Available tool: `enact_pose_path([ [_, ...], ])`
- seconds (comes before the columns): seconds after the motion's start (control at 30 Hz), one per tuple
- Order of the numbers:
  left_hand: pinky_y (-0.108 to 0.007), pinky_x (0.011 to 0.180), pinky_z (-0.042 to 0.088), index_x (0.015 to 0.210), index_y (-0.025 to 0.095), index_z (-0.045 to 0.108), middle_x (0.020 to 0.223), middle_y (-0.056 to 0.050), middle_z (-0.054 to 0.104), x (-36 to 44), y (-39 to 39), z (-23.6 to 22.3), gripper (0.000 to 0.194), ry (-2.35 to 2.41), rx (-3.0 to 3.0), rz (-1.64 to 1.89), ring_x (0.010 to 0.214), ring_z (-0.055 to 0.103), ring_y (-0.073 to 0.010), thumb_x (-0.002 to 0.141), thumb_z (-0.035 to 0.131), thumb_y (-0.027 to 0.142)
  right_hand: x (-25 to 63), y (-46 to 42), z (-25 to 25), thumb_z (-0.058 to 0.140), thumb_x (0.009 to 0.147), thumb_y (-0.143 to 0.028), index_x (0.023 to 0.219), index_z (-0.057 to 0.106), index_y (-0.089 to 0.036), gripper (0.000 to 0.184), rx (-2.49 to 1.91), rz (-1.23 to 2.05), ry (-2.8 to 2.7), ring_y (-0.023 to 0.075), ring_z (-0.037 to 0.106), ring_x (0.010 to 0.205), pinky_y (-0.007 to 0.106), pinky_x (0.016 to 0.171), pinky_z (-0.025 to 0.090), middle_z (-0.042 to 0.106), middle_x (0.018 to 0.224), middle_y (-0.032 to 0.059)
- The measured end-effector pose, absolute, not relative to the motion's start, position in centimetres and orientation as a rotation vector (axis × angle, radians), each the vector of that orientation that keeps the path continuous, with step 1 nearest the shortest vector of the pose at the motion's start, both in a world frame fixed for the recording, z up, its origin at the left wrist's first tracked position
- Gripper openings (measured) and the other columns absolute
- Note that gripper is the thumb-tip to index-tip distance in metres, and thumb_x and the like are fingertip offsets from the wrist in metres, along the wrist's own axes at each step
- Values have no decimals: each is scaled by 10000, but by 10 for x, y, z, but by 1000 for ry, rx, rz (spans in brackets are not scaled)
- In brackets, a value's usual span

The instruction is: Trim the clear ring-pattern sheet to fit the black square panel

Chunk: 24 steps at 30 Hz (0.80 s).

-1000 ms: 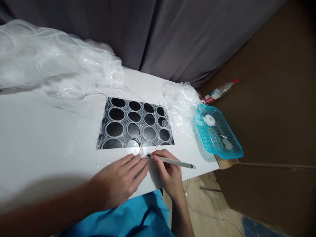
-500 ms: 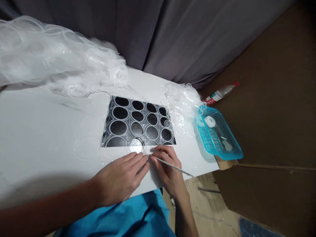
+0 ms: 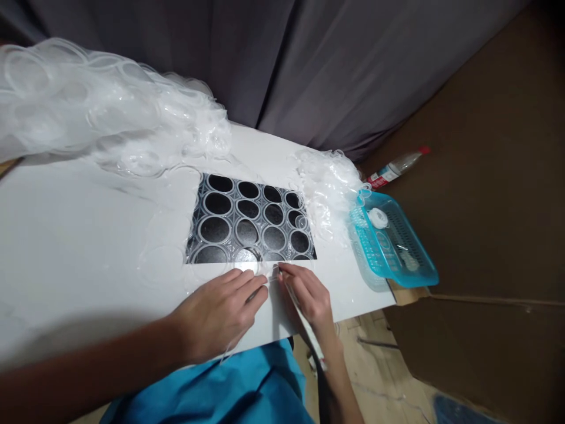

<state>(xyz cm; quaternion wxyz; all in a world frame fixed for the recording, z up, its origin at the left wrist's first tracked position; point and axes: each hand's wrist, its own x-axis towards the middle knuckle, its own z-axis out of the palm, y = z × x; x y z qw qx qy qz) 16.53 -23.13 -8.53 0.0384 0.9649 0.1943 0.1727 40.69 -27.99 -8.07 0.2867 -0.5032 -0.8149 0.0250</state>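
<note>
A clear plastic sheet with rows of round rings (image 3: 247, 231) lies partly over a black board (image 3: 217, 204) on the white table, its near edge reaching toward my fingers. My left hand (image 3: 223, 309) is closed in a pinch at that near edge, on the clear plastic as far as I can see. Just to its right, my right hand (image 3: 309, 294) grips a slim, whitish stick-like tool (image 3: 311, 333). The tool's tip is between the two hands, close to the plastic; its rear end points down toward my wrist. Its exact kind cannot be made out.
A large heap of clear ringed plastic (image 3: 115, 112) covers the table's back left. A smaller pile of clear pieces (image 3: 329, 188) sits right of the board. Beyond it stand a blue basket (image 3: 426, 265) with whitish items inside and a red-capped bottle (image 3: 391, 174). Grey curtain (image 3: 353, 70) hangs behind.
My right hand has shifted slightly right and turned the tool, so its rear end has swung downward toward me. My left hand stays nearly in place, still pinched.
</note>
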Motion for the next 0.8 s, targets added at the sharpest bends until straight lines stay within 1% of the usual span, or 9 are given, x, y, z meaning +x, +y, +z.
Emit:
enact_pose_path([
  [0.1,-476,985,510,1342,82,675,1381,-172,723,165,-231,-83,357,622,2953,535,1159,655,-338,1006,572,140,420,-275,-83,632,1095,-118,1128,738,-235,162,-1424,-3,-2066,263,799,1146,424,962,665,818,1306,124],
  [0.17,-470,971,512,1328,96,679,1385,-166,721,165,-231,-82,334,637,2950,522,1144,656,-330,1018,564,145,432,-270,-81,631,1109,-182,1106,753,-235,133,-1558,-99,-1889,265,807,1134,419,970,654,823,1291,120],
  [0.3,-463,953,522,1342,100,667,1369,-158,717,166,-231,-78,335,654,2946,503,1120,652,-315,1028,560,150,458,-255,-73,639,1120,-347,1116,798,-194,220,-1820,-349,-1427,308,817,1092,464,994,625,844,1194,137],
  [0.43,-468,932,538,1383,103,631,1306,-144,710,165,-230,-78,368,644,2900,500,1091,649,-312,1023,573,147,468,-250,-59,685,1093,-399,1065,803,-163,266,-1787,-422,-1191,335,816,1071,508,997,612,846,1161,155],
  [0.53,-456,891,549,1396,128,602,1236,-121,701,164,-228,-77,376,616,2796,583,1034,652,-294,1021,568,123,453,-262,-47,746,1057,-370,1026,804,-176,205,-1671,-206,-1189,325,815,1067,520,1010,613,847,1128,138],
  [0.63,-439,924,557,1451,135,547,1265,-133,671,164,-225,-74,408,687,2654,808,1090,657,-287,1045,546,102,427,-281,-37,770,1041,-300,963,807,-224,115,-1565,292,-1330,296,811,1053,473,964,622,851,1103,98],
  [0.7,-429,959,557,1485,129,511,1300,-152,644,163,-223,-71,419,788,2536,948,1147,650,-286,1068,552,129,409,-291,-34,759,1042,-253,947,800,-245,104,-1421,637,-1425,278,802,1025,442,906,621,851,1084,86],
  [0.77,-425,972,547,1463,127,513,1305,-156,637,163,-220,-67,389,821,2434,1006,1166,641,-281,1081,569,167,395,-297,-34,773,1023,-214,953,799,-250,83,-1249,874,-1503,262,792,969,430,881,604,855,1055,81],
  [0.8,-421,952,537,1410,138,541,1264,-138,652,162,-219,-66,328,799,2406,1008,1133,643,-271,1085,566,174,389,-298,-34,788,1007,-202,954,802,-249,72,-1172,950,-1534,252,787,930,425,872,593,857,1029,77],
])
